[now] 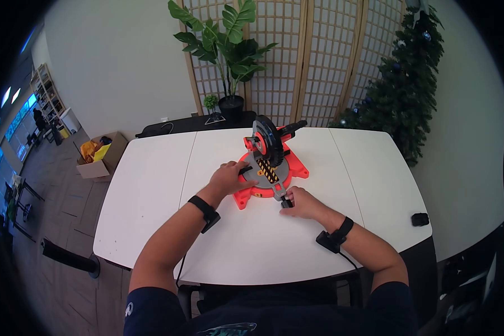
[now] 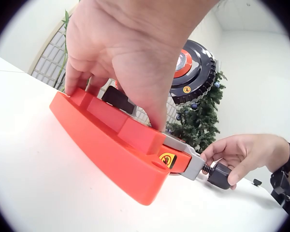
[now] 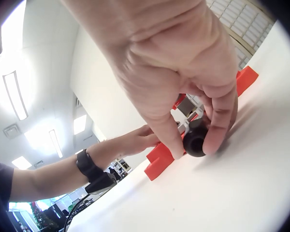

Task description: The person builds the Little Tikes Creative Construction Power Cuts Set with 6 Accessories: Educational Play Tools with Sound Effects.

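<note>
A toy miter saw [image 1: 261, 190] with an orange-red base, grey round turntable and black toothed blade [image 1: 273, 141] stands upright on the white table. My left hand [image 1: 227, 179] grips the left side of its base from above, fingers at the rear and thumb toward the front. Beside that hand a black block [image 2: 118, 99] sticks up from the base. With thumb and fingers my right hand [image 1: 305, 204] pinches the black knob [image 2: 219, 176] at the end of the grey front arm. A spring shows between knob and arm in the left wrist view.
The white table [image 1: 140, 224] surrounds the saw. A small black object [image 1: 420, 219] lies near its right edge. Behind the table are a potted plant [image 1: 229, 61], a lattice screen [image 1: 330, 61] and a decorated tree [image 1: 403, 89]. An open cardboard box [image 1: 103, 162] stands left.
</note>
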Available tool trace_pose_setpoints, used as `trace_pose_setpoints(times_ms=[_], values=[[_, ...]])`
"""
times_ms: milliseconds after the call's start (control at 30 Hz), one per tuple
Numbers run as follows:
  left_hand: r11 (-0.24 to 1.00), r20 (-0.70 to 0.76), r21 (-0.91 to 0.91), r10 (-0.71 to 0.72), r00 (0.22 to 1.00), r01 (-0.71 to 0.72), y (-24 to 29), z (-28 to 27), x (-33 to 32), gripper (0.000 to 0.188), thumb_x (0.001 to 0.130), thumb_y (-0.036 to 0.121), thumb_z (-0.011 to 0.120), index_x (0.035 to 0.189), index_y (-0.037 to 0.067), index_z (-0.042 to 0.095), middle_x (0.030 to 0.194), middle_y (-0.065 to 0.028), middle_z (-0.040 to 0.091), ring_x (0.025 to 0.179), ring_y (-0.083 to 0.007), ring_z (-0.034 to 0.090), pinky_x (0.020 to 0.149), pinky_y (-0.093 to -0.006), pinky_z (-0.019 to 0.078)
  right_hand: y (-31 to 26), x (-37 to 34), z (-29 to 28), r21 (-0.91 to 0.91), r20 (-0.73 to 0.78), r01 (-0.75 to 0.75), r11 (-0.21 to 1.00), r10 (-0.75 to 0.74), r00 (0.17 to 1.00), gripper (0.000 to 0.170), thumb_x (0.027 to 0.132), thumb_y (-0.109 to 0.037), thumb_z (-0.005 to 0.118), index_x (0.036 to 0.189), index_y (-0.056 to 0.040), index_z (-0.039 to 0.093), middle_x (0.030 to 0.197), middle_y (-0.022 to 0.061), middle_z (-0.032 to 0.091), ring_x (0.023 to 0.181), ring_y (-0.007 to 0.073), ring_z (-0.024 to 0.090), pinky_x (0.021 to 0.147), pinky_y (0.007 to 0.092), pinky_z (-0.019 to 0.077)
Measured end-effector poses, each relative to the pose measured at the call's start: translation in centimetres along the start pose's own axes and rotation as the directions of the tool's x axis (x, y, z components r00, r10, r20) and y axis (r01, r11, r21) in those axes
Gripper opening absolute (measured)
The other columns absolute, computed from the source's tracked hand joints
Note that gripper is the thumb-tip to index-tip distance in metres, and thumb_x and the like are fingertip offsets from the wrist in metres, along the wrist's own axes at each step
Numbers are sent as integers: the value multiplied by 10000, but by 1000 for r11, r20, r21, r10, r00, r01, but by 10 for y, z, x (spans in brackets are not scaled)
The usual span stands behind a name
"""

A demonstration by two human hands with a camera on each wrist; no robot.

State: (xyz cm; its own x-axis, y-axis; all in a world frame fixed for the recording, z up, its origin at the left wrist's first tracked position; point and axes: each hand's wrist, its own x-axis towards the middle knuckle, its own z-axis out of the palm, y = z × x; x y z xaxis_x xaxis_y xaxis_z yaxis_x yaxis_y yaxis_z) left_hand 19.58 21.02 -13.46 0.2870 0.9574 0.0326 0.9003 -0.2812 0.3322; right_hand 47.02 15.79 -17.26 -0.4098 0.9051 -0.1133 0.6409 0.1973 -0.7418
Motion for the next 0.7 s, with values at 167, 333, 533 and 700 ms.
trace_pose_setpoints(times_ms=[167, 333, 533, 700], values=[[1000, 2, -10, -10, 1000, 10, 3, -2, -2, 826, 764, 604, 760, 1394, 110, 555, 1301, -156, 616, 1217, -344, 580, 1028, -396, 479, 1, -1, -2, -88, -36, 32, 996, -35, 999, 500, 818, -169, 746, 1198, 60, 516, 968, 120, 672, 770, 175, 660, 671, 303, 528], [1000, 4, -9, -11, 1000, 11, 3, -2, -2, 821, 767, 600, 760, 1394, 112, 554, 1297, -152, 618, 1218, -340, 579, 1028, -394, 480, 6, 2, 0, 6, 9, -67, 998, 66, 998, 492, 810, -183, 735, 1183, 64, 531, 1021, 151, 672, 862, 200, 662, 741, 313, 525], [1000, -3, -10, -10, 1000, 10, 3, -2, -3, 822, 769, 599, 759, 1396, 110, 553, 1301, -148, 616, 1220, -339, 577, 1032, -394, 479, 5, 2, 1, -98, -41, -4, 995, 0, 999, 473, 816, -210, 750, 1150, 62, 556, 982, 134, 666, 863, 208, 649, 756, 317, 527], [1000, -4, 4, -2, 1000, 2, 1, 0, -2, 835, 770, 629, 741, 1414, 135, 543, 1294, -147, 612, 1241, -339, 559, 1028, -402, 489, -3, -4, -6, -51, -31, 24, 998, -26, 999, 481, 760, -248, 825, 1042, 47, 571, 968, 181, 657, 905, 298, 665, 805, 370, 535]])
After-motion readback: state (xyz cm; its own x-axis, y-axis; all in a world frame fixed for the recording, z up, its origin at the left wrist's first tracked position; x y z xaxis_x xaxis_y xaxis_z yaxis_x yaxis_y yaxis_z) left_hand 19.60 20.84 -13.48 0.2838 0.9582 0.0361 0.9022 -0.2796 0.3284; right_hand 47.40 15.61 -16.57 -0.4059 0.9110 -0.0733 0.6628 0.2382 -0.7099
